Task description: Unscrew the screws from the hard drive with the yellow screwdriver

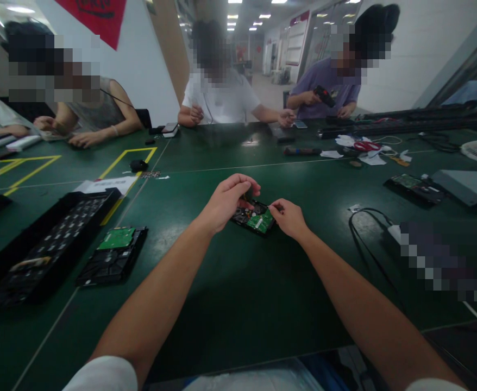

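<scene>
A hard drive (262, 221) lies on the green table in front of me, its green circuit board facing up. My left hand (234, 196) is over the drive's far left part, fingers curled and closed; whatever is between them is mostly hidden by the hand. At the drive's right edge, the thumb and forefinger of my right hand (289, 218) pinch its corner. To the left rests a second hard drive (114, 255), also with a green board on top.
Further left is a long black tray (49, 244). On the right are another drive (415, 189), a grey metal box (466, 187) and a black cable (355, 239). Several people sit across the table; one holds a power tool (325, 96). Paper scraps (372, 157) lie at the far right.
</scene>
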A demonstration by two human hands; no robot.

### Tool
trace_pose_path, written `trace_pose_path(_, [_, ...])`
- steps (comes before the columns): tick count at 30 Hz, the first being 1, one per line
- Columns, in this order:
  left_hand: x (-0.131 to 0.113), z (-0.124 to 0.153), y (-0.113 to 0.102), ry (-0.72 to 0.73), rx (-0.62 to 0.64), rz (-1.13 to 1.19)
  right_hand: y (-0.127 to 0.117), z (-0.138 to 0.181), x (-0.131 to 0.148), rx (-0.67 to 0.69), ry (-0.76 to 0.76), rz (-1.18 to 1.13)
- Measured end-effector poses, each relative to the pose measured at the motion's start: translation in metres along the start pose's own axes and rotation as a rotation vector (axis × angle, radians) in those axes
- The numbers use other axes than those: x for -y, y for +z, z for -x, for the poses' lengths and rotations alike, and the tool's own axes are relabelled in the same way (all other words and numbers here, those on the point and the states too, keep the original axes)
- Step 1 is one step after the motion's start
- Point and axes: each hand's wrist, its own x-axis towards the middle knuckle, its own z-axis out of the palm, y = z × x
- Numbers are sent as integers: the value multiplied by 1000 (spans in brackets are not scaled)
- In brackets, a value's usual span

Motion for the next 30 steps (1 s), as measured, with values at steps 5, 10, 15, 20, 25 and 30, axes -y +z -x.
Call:
trace_pose_path(5, [1, -1, -3, 30, -21, -46, 1, 0, -1, -7, 4, -13])
trace_pose_path(10, [2, -1, -2, 44, 10, 21, 2, 0, -3, -12, -7, -18])
trace_pose_path(15, [2, 0, 0, 88, 15, -173, 3, -1, -5, -19, -15, -11])
trace_pose_path(20, [0, 3, -4, 86, -28, -319, 3, -2, -7, -16, -28, -16])
trace_pose_path(25, [-2, 3, -3, 34, 67, -210, 3, -2, -8, -8, -28, -2])
trace_pose_path(30, [-2, 2, 3, -39, 39, 14, 3, -1, -5, -25, -28, 10])
